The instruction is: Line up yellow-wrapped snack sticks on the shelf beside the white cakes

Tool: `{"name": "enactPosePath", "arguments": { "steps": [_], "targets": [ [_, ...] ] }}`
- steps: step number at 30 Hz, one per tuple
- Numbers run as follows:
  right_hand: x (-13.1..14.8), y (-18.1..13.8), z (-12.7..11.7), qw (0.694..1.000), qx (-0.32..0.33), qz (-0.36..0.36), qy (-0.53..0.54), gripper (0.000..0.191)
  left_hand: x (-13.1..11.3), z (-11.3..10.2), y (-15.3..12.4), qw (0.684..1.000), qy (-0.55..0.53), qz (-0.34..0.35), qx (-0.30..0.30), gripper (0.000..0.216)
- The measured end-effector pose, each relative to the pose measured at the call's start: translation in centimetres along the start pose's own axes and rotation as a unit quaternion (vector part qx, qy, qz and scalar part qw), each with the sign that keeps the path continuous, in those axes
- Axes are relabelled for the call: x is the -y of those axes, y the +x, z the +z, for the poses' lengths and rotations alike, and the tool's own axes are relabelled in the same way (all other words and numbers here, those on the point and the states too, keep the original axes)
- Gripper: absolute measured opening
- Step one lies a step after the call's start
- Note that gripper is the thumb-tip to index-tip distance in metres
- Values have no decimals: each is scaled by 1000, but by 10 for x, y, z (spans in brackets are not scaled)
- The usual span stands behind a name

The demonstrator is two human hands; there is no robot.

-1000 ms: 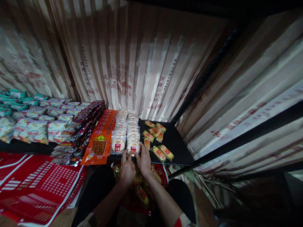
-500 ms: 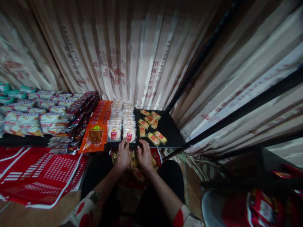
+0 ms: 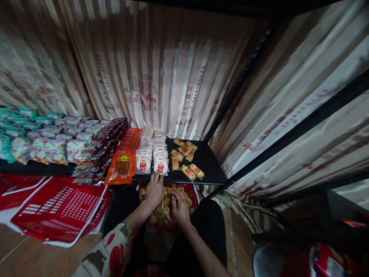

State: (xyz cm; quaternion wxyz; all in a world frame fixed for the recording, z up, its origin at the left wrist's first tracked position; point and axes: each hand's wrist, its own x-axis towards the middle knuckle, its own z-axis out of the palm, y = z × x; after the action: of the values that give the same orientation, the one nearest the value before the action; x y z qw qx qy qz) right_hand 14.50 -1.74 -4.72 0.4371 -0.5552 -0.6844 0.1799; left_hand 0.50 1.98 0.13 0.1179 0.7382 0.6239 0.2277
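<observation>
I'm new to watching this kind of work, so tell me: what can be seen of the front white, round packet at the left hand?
The front packet seems to hold a pale, round biscuit or cracker in clear, shiny plastic, with a red label. It heads the right of two rows of similar packets, near the front edge of the black shelf. Its face points toward the camera; its exact tilt is unclear. The left hand overlaps its lower edge and seems to touch it.

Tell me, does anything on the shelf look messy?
Yes, the yellow packs near the right end of the shelf. They lie scattered, turned every which way, while the white crackers beside them line up in two rows. I see no spill.
</observation>
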Motion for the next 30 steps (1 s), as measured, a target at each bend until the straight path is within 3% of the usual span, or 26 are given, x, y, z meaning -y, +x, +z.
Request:
{"name": "enactPosePath", "arguments": {
  "steps": [11,18,22,27,30],
  "targets": [
    [0,-13,-5,1000,-16,-16,5,26,-12,-4,8,999,10,30,28,49],
    [2,-4,0,999,-5,-34,1,26,-8,-1,12,998,4,27,61,46],
    [6,12,5,999,-7,-32,9,27,-3,-5,15,999,-23,33,0,47],
    [6,45,12,1000,-27,-11,5,31,18,-24,18,984,-50,-18,-167,46],
    [9,70,20,999,-33,-1,0,35,39,-41,25,968,-71,-69,-232,40]
  ]
}}
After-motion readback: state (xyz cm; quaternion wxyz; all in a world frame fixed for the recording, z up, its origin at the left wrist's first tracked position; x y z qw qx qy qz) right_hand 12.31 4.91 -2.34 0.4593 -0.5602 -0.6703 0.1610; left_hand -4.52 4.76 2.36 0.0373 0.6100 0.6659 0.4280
